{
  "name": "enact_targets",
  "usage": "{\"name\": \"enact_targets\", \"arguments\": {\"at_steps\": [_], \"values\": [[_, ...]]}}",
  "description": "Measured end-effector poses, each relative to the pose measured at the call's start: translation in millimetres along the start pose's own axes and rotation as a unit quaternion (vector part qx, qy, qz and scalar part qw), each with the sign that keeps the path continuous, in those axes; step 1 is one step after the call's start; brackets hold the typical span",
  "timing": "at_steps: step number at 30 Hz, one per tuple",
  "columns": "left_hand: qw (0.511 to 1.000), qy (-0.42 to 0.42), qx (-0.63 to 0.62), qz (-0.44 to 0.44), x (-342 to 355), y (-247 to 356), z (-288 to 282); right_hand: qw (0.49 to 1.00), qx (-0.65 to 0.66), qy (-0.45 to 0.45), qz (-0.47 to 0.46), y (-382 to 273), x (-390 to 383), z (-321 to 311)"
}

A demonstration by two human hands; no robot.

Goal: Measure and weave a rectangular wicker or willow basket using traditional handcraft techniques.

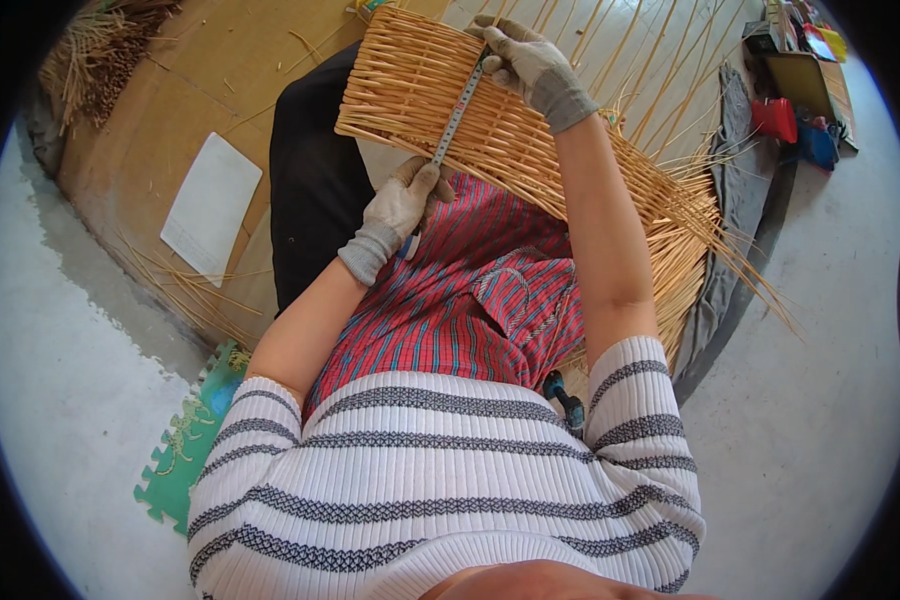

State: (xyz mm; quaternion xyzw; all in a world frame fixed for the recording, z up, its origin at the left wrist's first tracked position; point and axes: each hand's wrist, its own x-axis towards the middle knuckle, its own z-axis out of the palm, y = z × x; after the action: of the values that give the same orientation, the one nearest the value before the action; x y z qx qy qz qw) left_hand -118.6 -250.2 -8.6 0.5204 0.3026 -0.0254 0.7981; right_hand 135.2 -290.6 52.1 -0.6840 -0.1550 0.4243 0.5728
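Note:
A wicker panel (pixel 400 75) of woven tan willow rods lies slanted across my lap, with loose rod ends fanning out at its far side and right. A tape measure (pixel 457 122) is stretched across the weave. My left hand (pixel 398 208), in a grey-white work glove, is closed around the tape's near end, just off the panel's near edge. A bit of blue shows under that hand. At the panel's far edge my right hand (pixel 525 65), gloved too, pinches the tape's other end against the weave. Its fingertips are partly hidden at the rim.
A white sheet (pixel 211 208) lies on the brown board to the left, near scattered rods (pixel 185 290). A bundle of rods (pixel 95 65) stands far left. A green foam mat (pixel 175 460) is low left. Far right are a red container (pixel 773 119) and grey cloth (pixel 735 170).

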Motion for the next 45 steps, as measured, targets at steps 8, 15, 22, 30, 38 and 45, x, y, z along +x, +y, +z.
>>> {"name": "enact_targets", "arguments": {"at_steps": [8,15,22,30,38,45], "values": [[1.000,-0.002,-0.027,-0.005,2,-6,-1,1.000,0.029,0.000,0.011,0,4,-1],[0.999,-0.001,-0.049,0.002,1,-6,0,1.000,0.014,0.005,0.013,-1,2,1],[0.999,0.007,-0.047,-0.013,2,-8,3,0.996,0.074,-0.035,0.022,18,29,-8],[0.998,0.034,-0.053,0.000,2,-13,16,0.996,-0.040,0.085,-0.004,11,14,7],[0.997,-0.020,-0.072,-0.035,4,-22,47,0.891,-0.386,0.200,-0.133,-2,-24,-20],[0.997,-0.031,-0.067,-0.036,7,-23,48,0.896,-0.366,0.230,-0.100,17,-14,-31]]}}
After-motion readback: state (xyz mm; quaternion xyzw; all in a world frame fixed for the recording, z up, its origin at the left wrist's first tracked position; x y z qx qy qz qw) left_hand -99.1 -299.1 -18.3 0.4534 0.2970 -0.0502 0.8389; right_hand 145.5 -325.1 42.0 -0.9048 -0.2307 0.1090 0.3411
